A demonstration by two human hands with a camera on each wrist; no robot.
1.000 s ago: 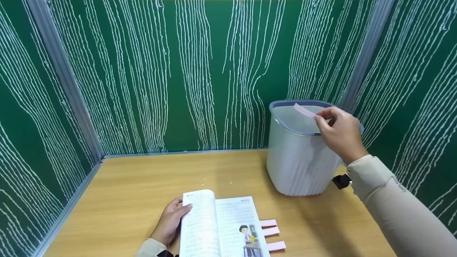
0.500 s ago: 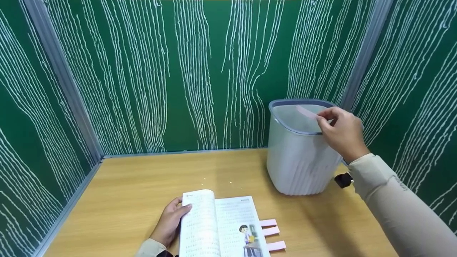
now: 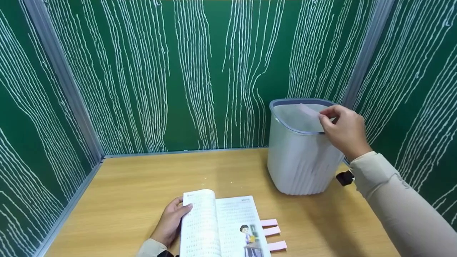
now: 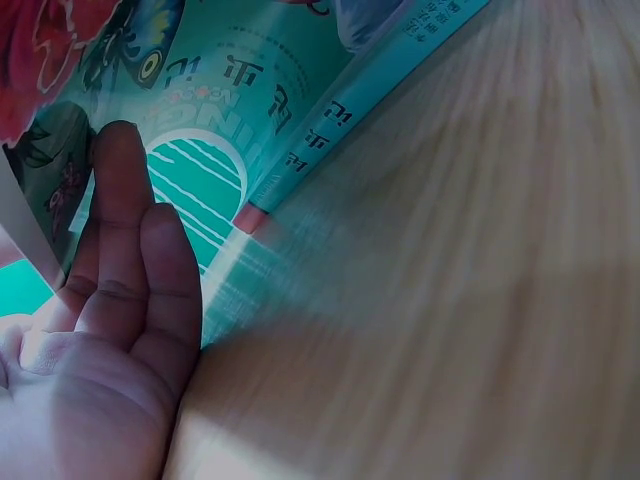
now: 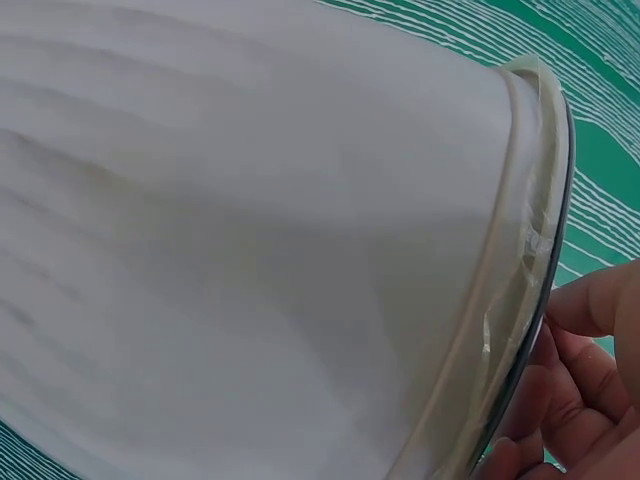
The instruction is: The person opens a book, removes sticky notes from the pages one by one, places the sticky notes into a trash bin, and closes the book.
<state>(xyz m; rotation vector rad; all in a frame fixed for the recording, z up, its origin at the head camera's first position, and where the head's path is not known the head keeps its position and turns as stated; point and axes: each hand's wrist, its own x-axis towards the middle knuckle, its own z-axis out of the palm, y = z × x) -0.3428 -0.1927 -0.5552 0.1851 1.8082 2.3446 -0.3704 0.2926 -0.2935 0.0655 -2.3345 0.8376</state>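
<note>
My left hand (image 3: 170,221) holds an open book (image 3: 232,214) by its left side, thumb on the printed page. In the left wrist view its fingers (image 4: 120,240) lie against the teal illustrated cover (image 4: 240,85). Three pink page tabs (image 3: 277,246) stick out from the book's right edge. Over the mouth of a whitish trash bin (image 3: 300,164) with a grey-blue rim, my right hand (image 3: 345,132) pinches a thin pink strip (image 3: 309,110), blurred in the head view. Seen from the right wrist, the fingers are right at the bin's rim (image 5: 560,220), and the strip is hidden.
Bin and book share a wood-grain table (image 3: 142,178). Tiny pale scraps (image 3: 231,182) lie behind the book. Green panels (image 3: 221,71) with white wavy lines close in the back and sides, joined by grey corner posts (image 3: 367,50).
My right hand has shifted slightly to the right over the bin, and the pink strip has moved with it and become blurred. The left hand and book stay put.
</note>
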